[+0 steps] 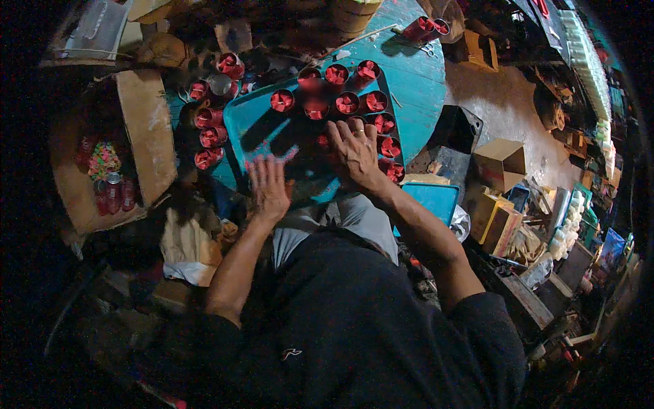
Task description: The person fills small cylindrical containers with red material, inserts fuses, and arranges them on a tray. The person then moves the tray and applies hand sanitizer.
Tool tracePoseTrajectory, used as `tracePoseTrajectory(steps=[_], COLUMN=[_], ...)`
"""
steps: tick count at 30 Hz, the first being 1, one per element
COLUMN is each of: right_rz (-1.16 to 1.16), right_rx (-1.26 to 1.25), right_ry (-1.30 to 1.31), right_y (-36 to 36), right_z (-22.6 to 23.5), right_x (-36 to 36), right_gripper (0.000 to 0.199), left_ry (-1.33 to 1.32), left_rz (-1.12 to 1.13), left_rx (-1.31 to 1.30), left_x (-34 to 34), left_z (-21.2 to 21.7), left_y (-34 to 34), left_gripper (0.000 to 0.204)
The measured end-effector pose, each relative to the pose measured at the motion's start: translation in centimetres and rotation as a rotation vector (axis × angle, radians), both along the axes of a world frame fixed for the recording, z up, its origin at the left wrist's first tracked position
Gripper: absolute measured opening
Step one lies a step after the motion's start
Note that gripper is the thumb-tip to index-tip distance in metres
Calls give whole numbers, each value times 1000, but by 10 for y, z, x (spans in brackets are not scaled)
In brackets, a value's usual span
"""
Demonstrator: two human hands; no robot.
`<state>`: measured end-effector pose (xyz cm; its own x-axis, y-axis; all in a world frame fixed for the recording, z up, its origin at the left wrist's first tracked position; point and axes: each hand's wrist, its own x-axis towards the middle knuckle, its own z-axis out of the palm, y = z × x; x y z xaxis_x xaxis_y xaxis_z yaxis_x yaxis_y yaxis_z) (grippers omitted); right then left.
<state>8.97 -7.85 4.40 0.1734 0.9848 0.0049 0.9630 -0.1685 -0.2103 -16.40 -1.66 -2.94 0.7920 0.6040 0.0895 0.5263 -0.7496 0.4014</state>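
Observation:
Over the near left part of a blue tray (235, 126), my left hand (269, 187) is open, fingers spread, holding nothing. My right hand (354, 150), with a ring on one finger, has its fingers bent down among red cylindrical containers on the tray's right side. What they grip, if anything, is hidden under the hand. Just beyond its fingertips is the rim of one container, partly covered. Several more, such as this red container (347, 103), stand upright along the far and right sides. Folded red pieces fill their tops.
The tray lies on a round turquoise table (417, 82). More red containers (208, 136) stand left of it, and a pair (426, 28) lies at the far right. An open cardboard box (146, 136) is at left. Another blue tray (430, 201) and cartons (501, 163) are at right.

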Motion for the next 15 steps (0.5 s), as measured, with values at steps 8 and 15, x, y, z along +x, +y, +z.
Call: tracePoseTrajectory(steps=[8, 15], right_rz=[-176, -208], right_rx=[273, 213], right_ry=[202, -194], right_y=[-13, 67], right_z=[41, -25], right_x=[121, 386], right_gripper=[48, 65], left_ry=[427, 210], left_rz=[149, 259], left_rx=[-64, 179], left_x=[26, 27], left_z=[-1, 20], left_y=[-19, -20], left_gripper=[97, 83])
